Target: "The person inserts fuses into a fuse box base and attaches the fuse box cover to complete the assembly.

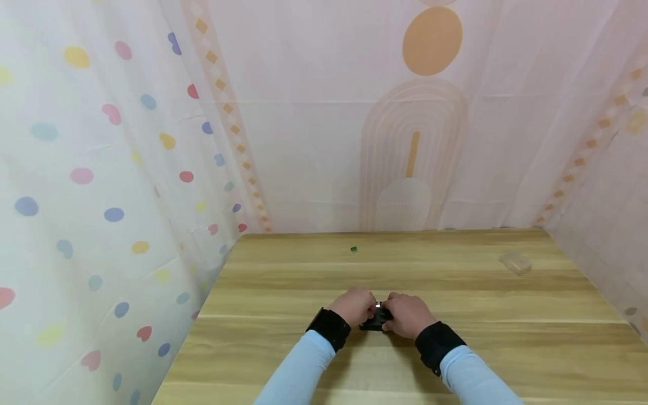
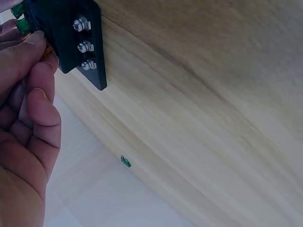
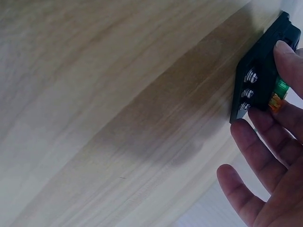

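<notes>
A black fuse block [image 1: 373, 324] with metal screw terminals [image 2: 85, 46] along one side sits low over the table between both hands. My right hand [image 1: 409, 315] grips it from the right, thumb on its top and fingertips along its edge. At the far side of the block, my left hand [image 1: 354, 305] pinches an orange fuse [image 2: 49, 49] between thumb and forefinger. In the right wrist view that orange piece lies at the block beside a green fuse [image 3: 282, 88]. The left fingers partly hide the orange one.
A small green piece [image 1: 354, 249] lies near the table's back edge. Toward the back right rests a clear plastic cover [image 1: 516, 262]. The wood-grain table [image 1: 263, 315] meets a patterned curtain [image 1: 314, 140] behind, with another spotted curtain [image 1: 101, 242] on the left.
</notes>
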